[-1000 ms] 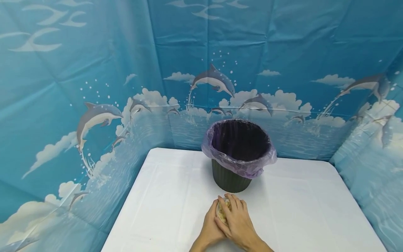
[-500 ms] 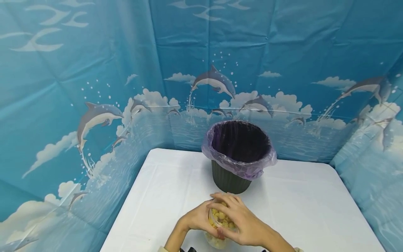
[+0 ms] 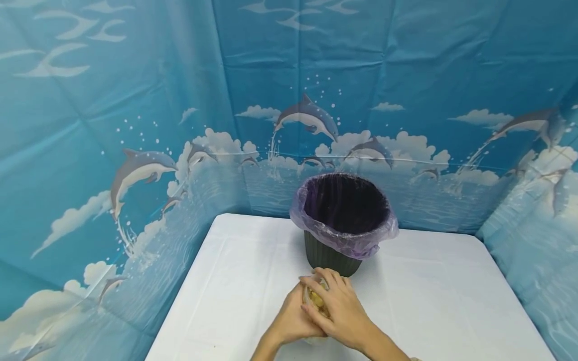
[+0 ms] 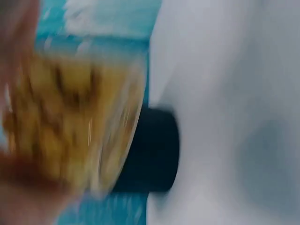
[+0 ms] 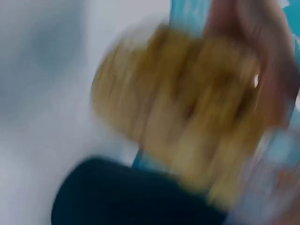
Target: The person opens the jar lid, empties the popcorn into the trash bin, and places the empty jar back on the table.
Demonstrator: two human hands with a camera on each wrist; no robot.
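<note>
Both hands are wrapped round a clear jar (image 3: 317, 300) of yellow, lumpy pieces that look like popcorn. My left hand (image 3: 292, 317) grips its left side, and my right hand (image 3: 342, 310) curves over its top and right side. Only a strip of the jar shows between the fingers in the head view. From the left wrist, the jar (image 4: 70, 122) appears large and blurred, its rounded end towards the table. Motion smears the jar (image 5: 183, 103) in the right wrist view too, with fingers at its edge.
A dark green ribbed bin (image 3: 331, 254) stands just beyond the hands, lined with a purple plastic bag (image 3: 349, 240) folded over its rim. The white-covered table (image 3: 433, 296) ends at blue curtains (image 3: 253, 65) printed with dolphins.
Half a second ago the hands were spread wider and more of the jar showed. They have since drawn closer together, covering most of it, and moved slightly towards the bin.
</note>
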